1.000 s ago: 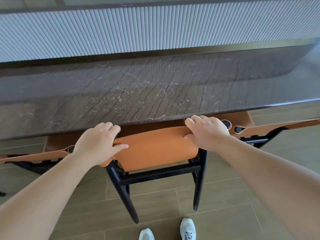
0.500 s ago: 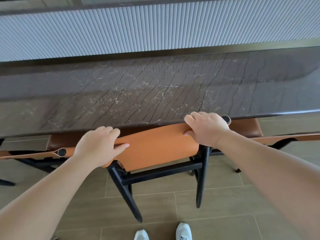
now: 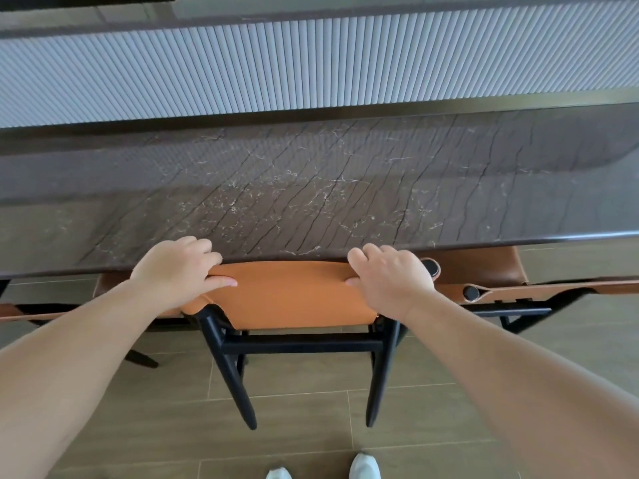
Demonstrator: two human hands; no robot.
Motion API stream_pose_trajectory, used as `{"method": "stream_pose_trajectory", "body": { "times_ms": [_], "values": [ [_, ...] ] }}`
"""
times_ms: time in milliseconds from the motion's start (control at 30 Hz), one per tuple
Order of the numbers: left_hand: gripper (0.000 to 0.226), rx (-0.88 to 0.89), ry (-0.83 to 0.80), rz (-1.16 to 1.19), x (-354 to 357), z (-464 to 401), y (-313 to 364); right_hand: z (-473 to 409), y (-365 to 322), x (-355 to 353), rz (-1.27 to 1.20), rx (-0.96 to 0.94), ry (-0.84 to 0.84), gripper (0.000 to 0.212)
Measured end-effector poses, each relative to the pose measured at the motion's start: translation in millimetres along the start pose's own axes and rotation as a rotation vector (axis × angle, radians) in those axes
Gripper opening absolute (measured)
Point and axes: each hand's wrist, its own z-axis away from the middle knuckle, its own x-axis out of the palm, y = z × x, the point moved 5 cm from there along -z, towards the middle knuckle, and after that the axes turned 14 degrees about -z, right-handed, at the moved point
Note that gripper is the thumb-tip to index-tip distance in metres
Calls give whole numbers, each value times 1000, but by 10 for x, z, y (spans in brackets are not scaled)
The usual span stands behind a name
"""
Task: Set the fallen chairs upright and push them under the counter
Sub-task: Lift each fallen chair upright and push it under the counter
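An upright chair (image 3: 290, 299) with an orange leather backrest and black legs stands in front of me, its seat hidden beneath the dark marble counter (image 3: 311, 195). My left hand (image 3: 176, 267) grips the left end of the backrest's top edge. My right hand (image 3: 390, 276) grips the right end. The top of the backrest touches the counter's front edge.
Another orange chair (image 3: 539, 288) stands to the right, tucked under the counter, and part of a third (image 3: 20, 311) shows at the left. A ribbed grey panel (image 3: 311, 63) rises behind the counter. My white shoes (image 3: 363, 466) stand on the wood-look tile floor (image 3: 311, 409).
The chair has slid forward under the counter with both hands on its backrest; my hands are now at the counter's edge. The view shifted slightly left.
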Motion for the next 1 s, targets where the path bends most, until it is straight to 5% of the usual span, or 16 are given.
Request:
{"method": "stream_pose_trajectory", "body": {
  "times_ms": [200, 500, 1000],
  "values": [
    [67, 14, -33, 74, 213, -8, -245, -55, -298, 99, 27, 46, 57, 48],
    [48, 18, 12, 59, 197, 182, -173, -31, -372, 237, 4, 143, -41, 27],
    [38, -9, 26, 129, 115, 265, 359, 125, 21, 230, 26, 114, -123, 27]
  ]
}}
